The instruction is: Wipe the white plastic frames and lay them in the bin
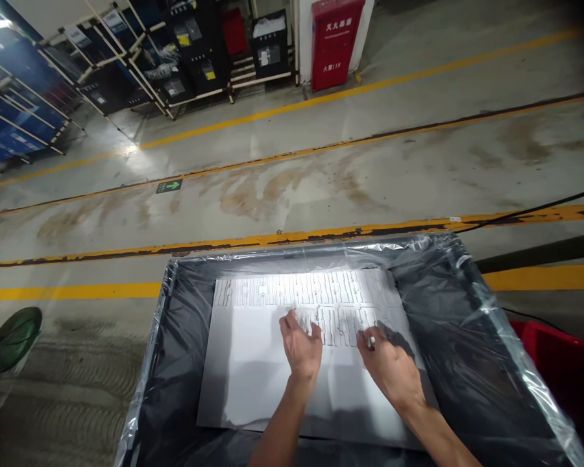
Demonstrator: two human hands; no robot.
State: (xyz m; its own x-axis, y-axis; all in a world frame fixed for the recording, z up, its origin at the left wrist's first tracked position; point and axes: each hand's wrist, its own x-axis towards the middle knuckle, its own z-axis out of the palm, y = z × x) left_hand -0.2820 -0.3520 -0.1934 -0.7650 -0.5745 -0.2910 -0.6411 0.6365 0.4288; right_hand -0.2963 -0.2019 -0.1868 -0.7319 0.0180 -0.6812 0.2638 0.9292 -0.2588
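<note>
While both hands work the rows of small white parts (316, 299) on the white sheet (253, 370) inside the plastic-lined bin (467, 311), left hand (302, 347) grips a cluster with curled fingers; right hand (389, 366) pinches one piece (tiny). Judgement: a jostle could scatter the rows.

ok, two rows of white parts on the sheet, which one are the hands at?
The nearer, shorter row: left hand and right hand both rest at it. The far row spans the sheet untouched.

The red cabinet (335, 40) has white Chinese words, and the number 119 lower down. A green sign (169, 186) on the floor (321, 143) shows an arrow. The box labels are probably too blurry to read.
</note>
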